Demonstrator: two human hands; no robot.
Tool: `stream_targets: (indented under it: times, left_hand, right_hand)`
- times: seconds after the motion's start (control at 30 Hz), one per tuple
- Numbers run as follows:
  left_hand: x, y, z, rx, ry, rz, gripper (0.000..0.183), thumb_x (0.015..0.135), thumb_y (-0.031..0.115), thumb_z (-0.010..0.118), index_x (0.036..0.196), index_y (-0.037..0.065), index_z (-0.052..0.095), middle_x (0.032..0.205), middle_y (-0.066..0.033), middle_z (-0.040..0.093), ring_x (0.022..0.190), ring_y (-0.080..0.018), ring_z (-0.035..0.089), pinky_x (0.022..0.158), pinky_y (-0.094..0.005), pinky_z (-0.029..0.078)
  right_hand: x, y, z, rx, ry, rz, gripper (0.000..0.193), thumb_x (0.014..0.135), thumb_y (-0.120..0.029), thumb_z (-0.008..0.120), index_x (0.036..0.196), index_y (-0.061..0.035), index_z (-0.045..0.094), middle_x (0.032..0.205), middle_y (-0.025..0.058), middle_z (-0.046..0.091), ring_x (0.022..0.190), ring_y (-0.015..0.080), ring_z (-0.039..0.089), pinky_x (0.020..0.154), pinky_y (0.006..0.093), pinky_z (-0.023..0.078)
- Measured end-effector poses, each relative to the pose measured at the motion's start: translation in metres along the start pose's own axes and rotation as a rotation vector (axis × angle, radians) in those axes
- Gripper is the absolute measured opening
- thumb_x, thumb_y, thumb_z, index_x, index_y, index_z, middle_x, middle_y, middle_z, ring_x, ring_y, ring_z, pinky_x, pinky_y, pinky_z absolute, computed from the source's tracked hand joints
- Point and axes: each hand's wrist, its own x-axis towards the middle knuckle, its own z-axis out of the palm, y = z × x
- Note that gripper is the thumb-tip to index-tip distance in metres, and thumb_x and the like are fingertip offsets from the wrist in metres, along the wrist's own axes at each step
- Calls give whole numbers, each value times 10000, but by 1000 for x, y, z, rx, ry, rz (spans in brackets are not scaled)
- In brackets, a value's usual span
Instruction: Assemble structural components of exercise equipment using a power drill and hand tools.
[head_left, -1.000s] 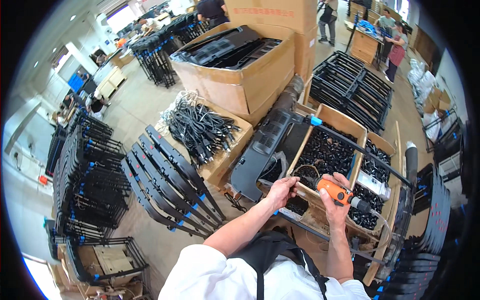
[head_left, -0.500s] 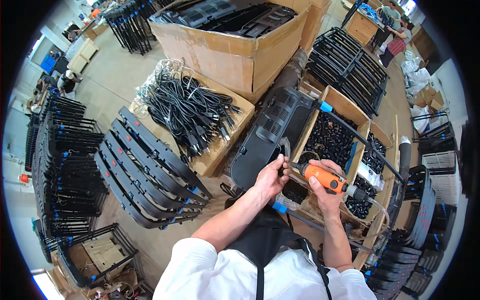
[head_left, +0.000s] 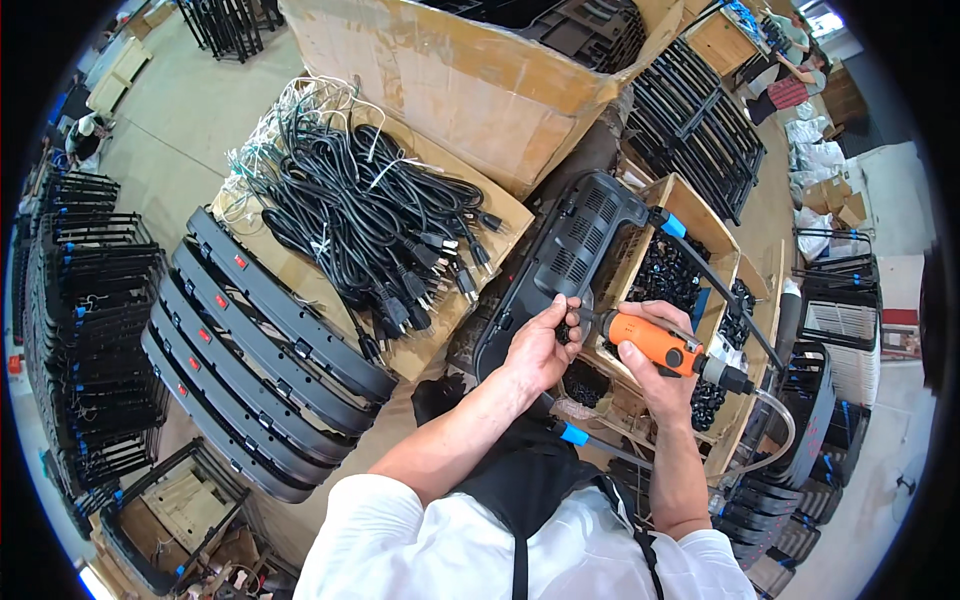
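My right hand (head_left: 664, 388) is wrapped round an orange power screwdriver (head_left: 640, 338) with a hose (head_left: 788, 420) at its rear end. The tool lies nearly level, its dark nose pointing left. At that nose, the fingers of my left hand (head_left: 538, 350) are pinched together; small dark pieces show in the curled palm, too small to name. Beneath both hands is a long black plastic housing (head_left: 575, 240) with vent slots. A black frame tube with blue tape (head_left: 574, 433) runs below it.
Wooden bins (head_left: 705, 215) of small black parts stand to the right. Black power cords (head_left: 370, 220) lie on a cardboard box at the left, next to stacked curved black panels (head_left: 265, 350). A big carton (head_left: 450, 90) stands ahead. Two people (head_left: 790, 80) are at the far right.
The view has shifted, so the carton and cords look nearer and the panels sit further left. My hands keep nearly the same pose, left fingers still at the screwdriver's nose.
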Motion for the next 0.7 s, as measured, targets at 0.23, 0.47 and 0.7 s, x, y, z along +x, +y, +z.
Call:
stream_targets:
  times: [0.23, 0.47, 0.7]
  left_hand:
    - [-6, 11, 0, -5, 2, 22, 292, 1111, 350, 590, 1214, 91, 680, 911, 17, 604, 771, -127, 562, 673, -262, 476]
    - [-33, 4, 7, 89, 86, 148, 265, 1116, 286, 583, 1240, 71, 674, 916, 4, 616, 774, -123, 574, 675, -259, 490]
    - [-81, 34, -46, 816, 313, 545, 261, 1065, 131, 520, 1226, 47, 708, 739, 73, 538, 597, -41, 451, 521, -221, 358]
  right_hand:
    - [13, -9, 7, -6, -33, 18, 529, 900, -7, 787, 1361, -24, 527, 1321, 184, 695, 1245, 268, 664, 1094, 427, 528]
    - [32, -1, 7, 9, -42, -12, 550, 889, -30, 809, 1362, -13, 528, 1302, 183, 715, 1224, 253, 677, 1089, 411, 532]
    - [51, 4, 0, 37, -102, -22, 535, 895, -28, 807, 1363, -17, 547, 1301, 152, 711, 1232, 226, 661, 1099, 391, 524]
